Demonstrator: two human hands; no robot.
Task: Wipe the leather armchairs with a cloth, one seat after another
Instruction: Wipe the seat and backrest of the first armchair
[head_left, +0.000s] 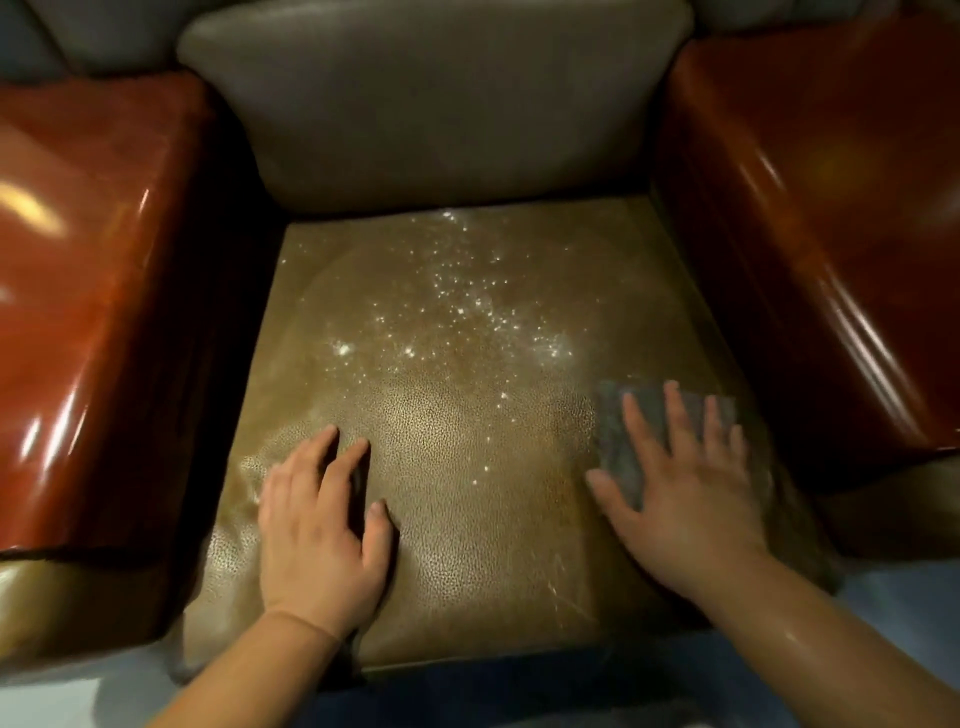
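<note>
I look down on a leather armchair with a tan-brown seat cushion. White specks and droplets are scattered over the middle and back of the seat. My right hand lies flat with spread fingers on a grey cloth at the seat's front right. My left hand rests flat on the bare leather at the front left, fingers straight, holding nothing.
A grey back cushion closes the seat at the rear. Glossy reddish-brown armrests stand on the left and right. Pale floor shows below the chair's front edge.
</note>
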